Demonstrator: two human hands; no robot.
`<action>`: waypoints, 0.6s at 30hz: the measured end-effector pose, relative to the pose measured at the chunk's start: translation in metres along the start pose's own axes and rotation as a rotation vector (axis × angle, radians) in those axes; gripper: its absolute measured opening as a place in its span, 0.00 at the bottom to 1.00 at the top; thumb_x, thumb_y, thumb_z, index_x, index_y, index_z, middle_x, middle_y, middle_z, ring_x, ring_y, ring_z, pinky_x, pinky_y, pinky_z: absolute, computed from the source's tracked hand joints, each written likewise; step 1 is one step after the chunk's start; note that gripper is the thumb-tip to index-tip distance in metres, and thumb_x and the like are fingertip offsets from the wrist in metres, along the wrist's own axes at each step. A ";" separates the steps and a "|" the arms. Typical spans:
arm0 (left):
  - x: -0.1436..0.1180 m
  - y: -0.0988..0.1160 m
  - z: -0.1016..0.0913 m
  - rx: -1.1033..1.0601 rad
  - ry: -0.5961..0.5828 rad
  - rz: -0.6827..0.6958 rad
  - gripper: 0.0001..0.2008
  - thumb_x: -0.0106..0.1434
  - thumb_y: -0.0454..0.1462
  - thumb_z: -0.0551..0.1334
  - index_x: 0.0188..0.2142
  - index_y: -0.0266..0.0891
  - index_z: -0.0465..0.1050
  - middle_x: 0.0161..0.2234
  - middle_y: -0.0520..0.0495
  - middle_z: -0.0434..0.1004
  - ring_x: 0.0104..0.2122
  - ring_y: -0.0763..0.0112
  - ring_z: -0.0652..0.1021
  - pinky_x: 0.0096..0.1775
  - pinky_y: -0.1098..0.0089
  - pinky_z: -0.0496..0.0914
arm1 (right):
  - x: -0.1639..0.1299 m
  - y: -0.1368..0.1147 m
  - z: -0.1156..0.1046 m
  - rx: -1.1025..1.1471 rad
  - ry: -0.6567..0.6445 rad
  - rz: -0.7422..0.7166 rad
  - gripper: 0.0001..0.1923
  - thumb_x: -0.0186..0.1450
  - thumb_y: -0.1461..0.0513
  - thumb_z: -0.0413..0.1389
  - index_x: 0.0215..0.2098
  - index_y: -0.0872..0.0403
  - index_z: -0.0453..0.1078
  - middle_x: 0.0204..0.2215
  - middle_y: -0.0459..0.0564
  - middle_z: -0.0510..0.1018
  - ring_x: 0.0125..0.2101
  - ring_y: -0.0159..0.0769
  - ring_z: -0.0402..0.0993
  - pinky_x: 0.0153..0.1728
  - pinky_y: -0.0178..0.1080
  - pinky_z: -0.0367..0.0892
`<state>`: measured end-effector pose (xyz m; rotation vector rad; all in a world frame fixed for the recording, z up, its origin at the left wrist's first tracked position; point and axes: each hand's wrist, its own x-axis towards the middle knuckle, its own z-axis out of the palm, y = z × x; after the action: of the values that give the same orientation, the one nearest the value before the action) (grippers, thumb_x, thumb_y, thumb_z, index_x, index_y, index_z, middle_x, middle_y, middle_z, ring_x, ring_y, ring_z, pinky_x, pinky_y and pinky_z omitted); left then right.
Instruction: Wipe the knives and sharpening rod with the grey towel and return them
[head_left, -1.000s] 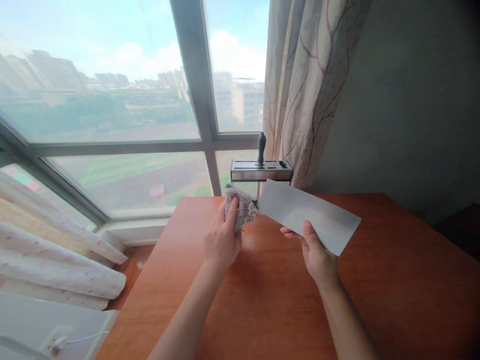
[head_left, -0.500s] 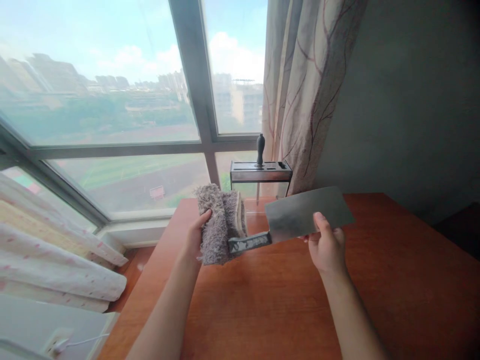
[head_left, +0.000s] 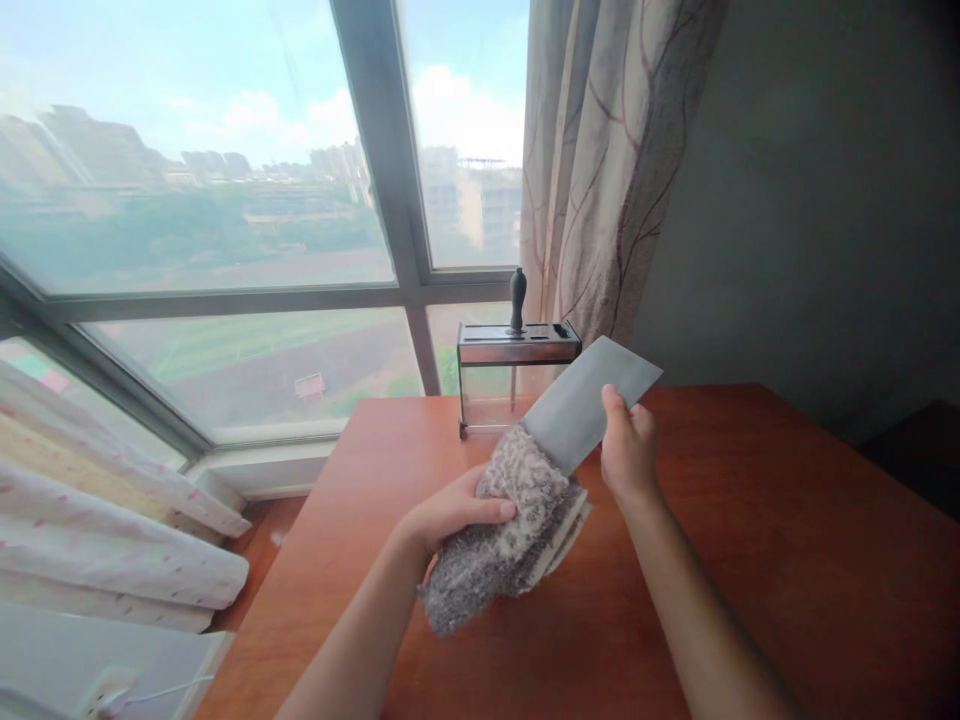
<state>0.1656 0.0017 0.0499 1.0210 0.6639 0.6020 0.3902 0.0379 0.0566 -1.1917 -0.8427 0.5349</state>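
Grip, left hand [head_left: 450,515]: fingers and thumb closed around a folded grey shaggy cloth [head_left: 504,530], which wraps the handle end of a broad cleaver [head_left: 589,400]; the handle itself is hidden inside the folds. Grip, right hand [head_left: 628,450]: thumb on the near face of the blade and fingers behind it, pinching the flat steel near its lower edge and holding it tilted, far corner raised toward the curtain. Both hands hold the cleaver in the air above the reddish wooden bench [head_left: 750,560], not resting on it.

For a sound wipe, the judgement from this pose is that the cloth should stay thick between palm and metal, strokes should run from the spine side outward rather than along the cutting edge, and the pinching fingers should keep to the flat of the blade, clear of the sharpened side. Which long side is sharpened cannot be told here. The supporting hand should hold the blade steady while the cloth hand does the travelling.

Farther back, at the bench's far edge, stands a steel-topped knife rack [head_left: 517,345] with clear walls and one dark handle [head_left: 517,297] upright in a slot. Behind it hang a patterned curtain [head_left: 600,170] and a large window [head_left: 225,200].
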 end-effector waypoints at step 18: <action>0.020 -0.001 0.037 1.211 0.585 0.351 0.18 0.49 0.33 0.63 0.41 0.41 0.70 0.36 0.47 0.78 0.36 0.58 0.77 0.35 0.67 0.66 | -0.006 -0.037 0.018 -0.434 0.131 -0.301 0.27 0.67 0.49 0.46 0.14 0.51 0.50 0.11 0.42 0.57 0.16 0.29 0.53 0.21 0.37 0.45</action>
<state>0.2070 -0.0052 0.0580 2.1487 1.4612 0.8230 0.3701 0.0322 0.0922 -1.4407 -1.0342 0.0233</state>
